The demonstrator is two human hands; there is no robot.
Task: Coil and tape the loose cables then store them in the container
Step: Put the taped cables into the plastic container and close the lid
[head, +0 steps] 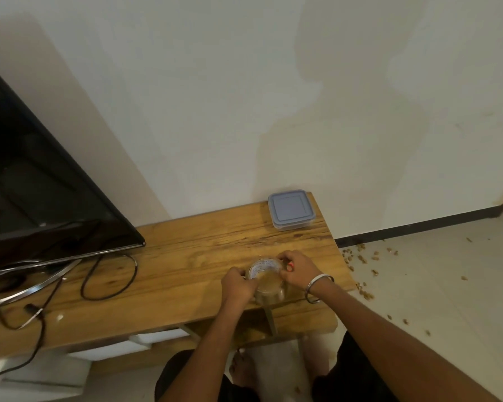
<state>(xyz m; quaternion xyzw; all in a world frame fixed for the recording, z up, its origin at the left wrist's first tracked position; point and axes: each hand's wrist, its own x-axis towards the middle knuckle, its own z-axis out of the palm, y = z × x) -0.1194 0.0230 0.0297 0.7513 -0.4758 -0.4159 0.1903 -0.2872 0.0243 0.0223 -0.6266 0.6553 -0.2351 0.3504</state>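
**Tape roll being gripped with both hands near the table's front right corner**

A clear tape roll [266, 271] is being held just above the wooden table [186, 256], left hand [238, 285] curled around its left side, right hand [298, 269] pinching at its right rim. The grey-lidded container [291, 210] is sitting closed at the back right corner. Loose black cables [111, 277] are lying toward the left, beside the TV [41, 184].

Black flat-screen TV [35, 181] on long wooden bench [186, 256], left side. Plain off-white wall [273, 97] behind. Pale tiled floor [433, 285] right, w/ small brown scattered bits [360, 258].
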